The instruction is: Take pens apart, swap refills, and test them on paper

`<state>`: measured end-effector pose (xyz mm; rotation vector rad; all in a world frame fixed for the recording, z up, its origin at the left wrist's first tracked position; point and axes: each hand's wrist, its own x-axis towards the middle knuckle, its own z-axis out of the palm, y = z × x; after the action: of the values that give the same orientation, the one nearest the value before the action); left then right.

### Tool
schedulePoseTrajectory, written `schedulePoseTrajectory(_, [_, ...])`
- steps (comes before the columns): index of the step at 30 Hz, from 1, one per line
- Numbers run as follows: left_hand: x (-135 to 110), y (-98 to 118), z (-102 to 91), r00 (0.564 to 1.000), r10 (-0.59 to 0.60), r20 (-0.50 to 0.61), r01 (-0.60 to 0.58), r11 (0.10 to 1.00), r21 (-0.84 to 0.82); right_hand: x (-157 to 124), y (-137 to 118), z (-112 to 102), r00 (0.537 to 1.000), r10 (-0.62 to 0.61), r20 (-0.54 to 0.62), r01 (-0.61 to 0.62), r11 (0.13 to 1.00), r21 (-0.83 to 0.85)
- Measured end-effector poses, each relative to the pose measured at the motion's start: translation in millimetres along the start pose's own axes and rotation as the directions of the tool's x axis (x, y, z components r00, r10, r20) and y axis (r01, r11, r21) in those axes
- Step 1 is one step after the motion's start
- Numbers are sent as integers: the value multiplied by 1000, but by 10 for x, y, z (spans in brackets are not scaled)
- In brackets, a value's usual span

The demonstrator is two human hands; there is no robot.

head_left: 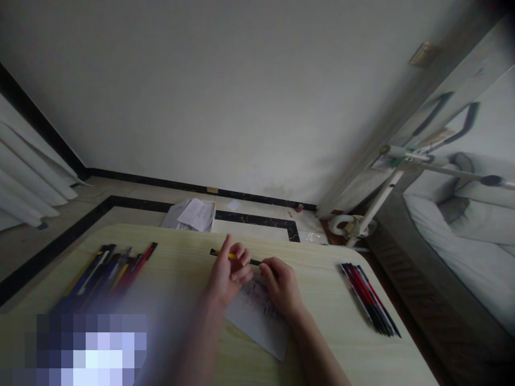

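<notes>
A yellow-and-black pen (255, 262) lies crosswise between my hands, above the table. Around its yellow part is my left hand (231, 273), one finger pointing up and the others curled at the barrel. My right hand (281, 284) pinches the black end with thumb and fingers. Below both hands, a sheet of paper (257, 327) with smudged dark marks rests on the table (317, 316), partly covered by my right hand and forearm.
At the left, several mixed pens (108, 273) lie in a blurred spread. A bundle of red, black and clear pens (368, 300) is near the table's right edge. Beyond the far edge are papers (197, 214) on the floor. White exercise equipment (378, 201) and a grey sofa (458, 230) stand right.
</notes>
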<state>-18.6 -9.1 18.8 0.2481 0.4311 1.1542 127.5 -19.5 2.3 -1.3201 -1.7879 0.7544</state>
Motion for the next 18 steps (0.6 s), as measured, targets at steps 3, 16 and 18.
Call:
schedulePoseTrajectory(3, [28, -7, -45, 1000, 11, -8, -10, 1000, 22, -10, -28, -4, 999, -18, 31, 18, 1000, -11])
schedulePoseTrajectory(16, [33, -80, 26, 994, 80, -78, -74, 993, 87, 11, 25, -60, 993, 52, 102, -62, 994, 93])
schedulePoseTrajectory(18, [20, -87, 39, 995, 81, -58, -76, 993, 94, 16, 35, -81, 990, 76, 121, -93, 986, 138])
